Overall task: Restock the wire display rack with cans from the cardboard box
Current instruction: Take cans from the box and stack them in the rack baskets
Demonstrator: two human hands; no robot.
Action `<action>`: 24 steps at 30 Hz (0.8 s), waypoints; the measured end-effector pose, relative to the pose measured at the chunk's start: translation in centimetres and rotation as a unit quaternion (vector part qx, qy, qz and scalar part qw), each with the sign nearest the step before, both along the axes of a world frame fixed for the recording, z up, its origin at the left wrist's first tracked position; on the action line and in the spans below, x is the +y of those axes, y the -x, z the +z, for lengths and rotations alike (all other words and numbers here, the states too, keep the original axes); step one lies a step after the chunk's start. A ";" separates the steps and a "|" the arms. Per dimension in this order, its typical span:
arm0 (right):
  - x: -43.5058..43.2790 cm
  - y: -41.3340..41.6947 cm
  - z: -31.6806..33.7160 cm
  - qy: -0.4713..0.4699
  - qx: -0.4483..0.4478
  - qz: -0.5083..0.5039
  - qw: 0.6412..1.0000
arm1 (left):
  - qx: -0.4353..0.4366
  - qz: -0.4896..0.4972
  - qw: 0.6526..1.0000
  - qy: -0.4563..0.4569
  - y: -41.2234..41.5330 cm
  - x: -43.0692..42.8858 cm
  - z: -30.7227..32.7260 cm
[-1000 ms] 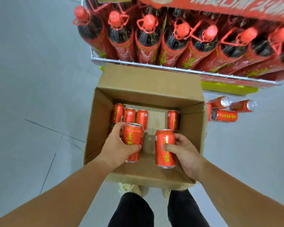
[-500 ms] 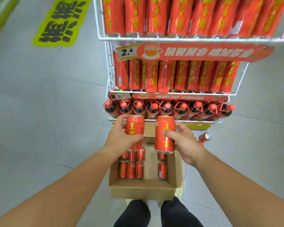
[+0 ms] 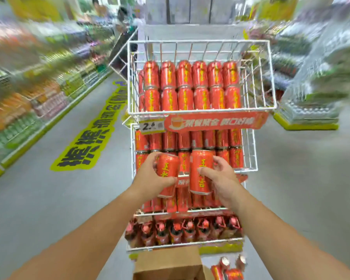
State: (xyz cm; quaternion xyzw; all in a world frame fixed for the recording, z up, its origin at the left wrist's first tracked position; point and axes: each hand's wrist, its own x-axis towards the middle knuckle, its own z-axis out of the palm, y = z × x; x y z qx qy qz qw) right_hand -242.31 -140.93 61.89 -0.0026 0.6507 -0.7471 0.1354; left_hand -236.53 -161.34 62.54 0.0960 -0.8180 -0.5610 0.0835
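Yellow floor sticker (image 3: pixel 89 142) near blurred store shelves (image 3: pixel 28 93); red-capped bottles (image 3: pixel 182 229) in a row

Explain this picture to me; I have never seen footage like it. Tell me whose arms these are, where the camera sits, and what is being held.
There is no machine here: the two bare arms belong to a person, and the one picture comes from a wide-angle camera worn on their head, looking forward and down. That is why the edges look bent and smeared. The left hand grips one red can, tilted; the right hand grips a second can, upright. Both are held up in front of a white wire display rack whose baskets hold rows of the same cans, with bottles on the lowest shelf. Below stands the cardboard box, and a few loose cans lie on the floor to its right.
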 end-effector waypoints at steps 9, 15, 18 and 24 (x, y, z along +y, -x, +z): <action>5.7 5.6 12.0 -0.004 0.126 -0.045 0.991 | 0.127 0.009 0.992 -0.005 5.7 5.0 12.3; 9.3 11.2 16.9 -0.009 0.149 -0.033 0.988 | 0.153 0.017 0.988 -0.007 10.8 8.9 17.3; 10.7 14.6 18.7 -0.010 0.150 -0.036 0.988 | 0.159 0.026 0.987 0.000 14.0 10.6 18.9; 13.0 21.9 19.1 -0.053 0.139 -0.059 0.987 | 0.156 0.034 0.987 0.025 20.7 13.8 20.7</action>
